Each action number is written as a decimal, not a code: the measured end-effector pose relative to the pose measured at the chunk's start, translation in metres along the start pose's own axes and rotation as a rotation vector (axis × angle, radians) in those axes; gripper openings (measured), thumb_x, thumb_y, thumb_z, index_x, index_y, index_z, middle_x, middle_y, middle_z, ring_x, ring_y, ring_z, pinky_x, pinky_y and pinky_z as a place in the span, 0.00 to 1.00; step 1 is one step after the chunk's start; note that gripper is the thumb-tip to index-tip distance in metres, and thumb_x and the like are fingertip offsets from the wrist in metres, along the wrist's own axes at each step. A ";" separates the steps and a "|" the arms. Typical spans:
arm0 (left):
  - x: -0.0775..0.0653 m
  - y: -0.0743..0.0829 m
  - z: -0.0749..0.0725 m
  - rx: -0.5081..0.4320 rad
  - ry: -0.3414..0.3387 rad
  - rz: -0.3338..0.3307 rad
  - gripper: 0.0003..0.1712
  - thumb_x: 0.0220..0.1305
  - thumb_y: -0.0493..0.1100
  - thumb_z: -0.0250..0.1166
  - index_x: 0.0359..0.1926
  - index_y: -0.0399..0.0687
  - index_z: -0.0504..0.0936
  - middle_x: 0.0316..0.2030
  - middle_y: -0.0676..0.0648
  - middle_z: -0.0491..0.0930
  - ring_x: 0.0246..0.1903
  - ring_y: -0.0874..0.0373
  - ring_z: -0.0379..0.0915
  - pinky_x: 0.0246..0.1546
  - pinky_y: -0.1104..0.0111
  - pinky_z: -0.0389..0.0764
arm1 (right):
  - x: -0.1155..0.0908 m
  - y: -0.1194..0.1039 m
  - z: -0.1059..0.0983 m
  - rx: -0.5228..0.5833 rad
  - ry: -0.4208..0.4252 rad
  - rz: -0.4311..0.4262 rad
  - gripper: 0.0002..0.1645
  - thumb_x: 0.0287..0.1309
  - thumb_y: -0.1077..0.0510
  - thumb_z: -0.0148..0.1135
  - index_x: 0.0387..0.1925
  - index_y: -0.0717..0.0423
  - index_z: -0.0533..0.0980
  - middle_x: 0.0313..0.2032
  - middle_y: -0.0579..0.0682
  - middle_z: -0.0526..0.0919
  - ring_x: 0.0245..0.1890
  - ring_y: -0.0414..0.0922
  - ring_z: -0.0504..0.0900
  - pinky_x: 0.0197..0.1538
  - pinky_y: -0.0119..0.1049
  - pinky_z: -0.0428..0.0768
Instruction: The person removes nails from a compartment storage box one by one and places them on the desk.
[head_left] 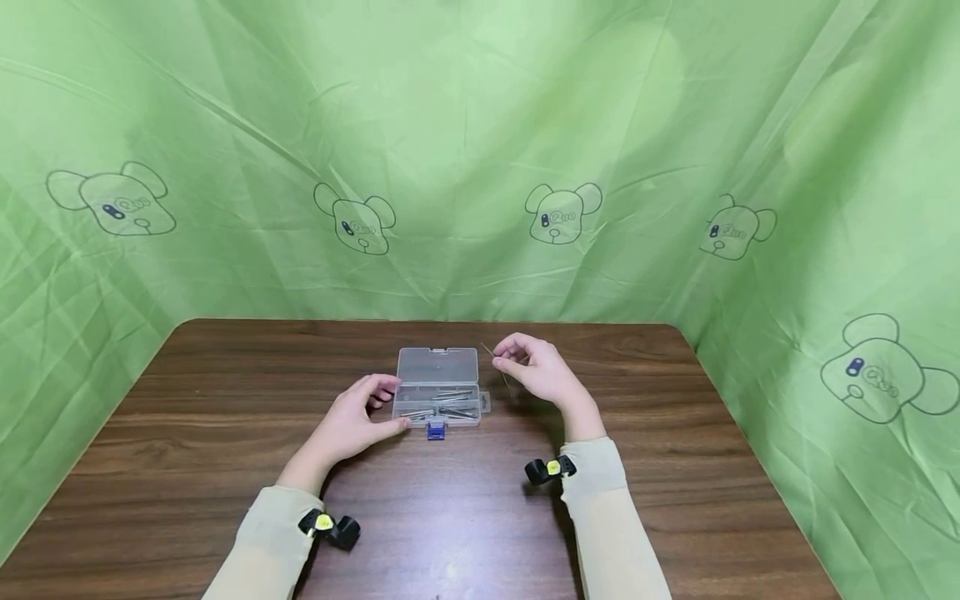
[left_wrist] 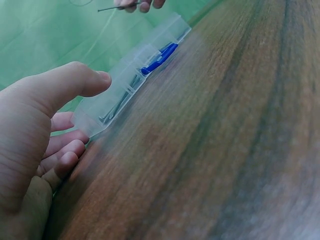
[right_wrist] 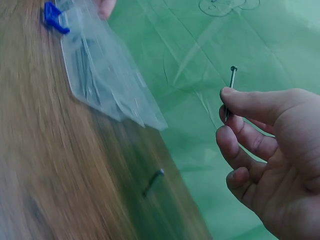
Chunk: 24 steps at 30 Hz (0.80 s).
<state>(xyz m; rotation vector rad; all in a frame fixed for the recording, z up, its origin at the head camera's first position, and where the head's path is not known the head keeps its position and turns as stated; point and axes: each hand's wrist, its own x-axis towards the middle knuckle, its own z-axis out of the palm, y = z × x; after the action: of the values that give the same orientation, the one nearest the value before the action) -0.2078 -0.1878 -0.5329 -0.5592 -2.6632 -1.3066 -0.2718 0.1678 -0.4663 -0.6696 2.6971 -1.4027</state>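
A clear plastic storage box (head_left: 473,421) rests on the table, lid (head_left: 437,367) tipped back, with a blue latch (head_left: 436,431) at its front. Several nails (head_left: 453,412) lie in its compartments. My left hand (head_left: 358,421) holds the box's left end, thumb at the front corner and fingers along the side. To the right of the box, my right hand (head_left: 542,369) is raised above the table and pinches a nail (right_wrist: 233,77) between thumb and fingertips, head upward in the right wrist view. Beneath that hand, a second thin nail (right_wrist: 154,182) shows blurred on the table.
The brown wood-grain table (head_left: 450,517) ends at a back edge just behind the box. Green cloth (head_left: 450,125) printed with bear faces hangs behind and at both sides. Black wrist cameras (head_left: 330,528) sit on both sleeves.
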 end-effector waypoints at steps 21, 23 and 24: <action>0.000 0.001 0.001 0.009 0.004 0.019 0.37 0.55 0.48 0.87 0.63 0.44 0.83 0.52 0.48 0.85 0.49 0.54 0.81 0.52 0.59 0.83 | -0.020 0.030 -0.017 -0.114 0.030 0.059 0.12 0.71 0.61 0.68 0.51 0.61 0.86 0.37 0.47 0.86 0.37 0.43 0.81 0.44 0.39 0.80; 0.000 0.001 0.000 0.004 0.005 0.016 0.37 0.55 0.47 0.87 0.63 0.44 0.83 0.53 0.47 0.85 0.49 0.54 0.81 0.52 0.58 0.83 | -0.021 0.031 -0.017 -0.114 0.027 0.064 0.10 0.70 0.61 0.68 0.49 0.60 0.86 0.37 0.47 0.86 0.36 0.44 0.81 0.43 0.39 0.79; 0.000 0.001 0.000 -0.001 0.006 0.013 0.37 0.54 0.47 0.87 0.63 0.44 0.83 0.53 0.47 0.85 0.49 0.54 0.81 0.52 0.58 0.84 | -0.021 0.032 -0.016 -0.112 0.025 0.064 0.09 0.70 0.61 0.68 0.49 0.59 0.86 0.37 0.46 0.86 0.36 0.44 0.81 0.43 0.38 0.79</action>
<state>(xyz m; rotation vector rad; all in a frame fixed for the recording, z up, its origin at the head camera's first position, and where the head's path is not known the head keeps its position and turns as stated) -0.2074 -0.1875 -0.5325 -0.5712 -2.6502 -1.3039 -0.2682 0.2044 -0.4855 -0.5695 2.8065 -1.2618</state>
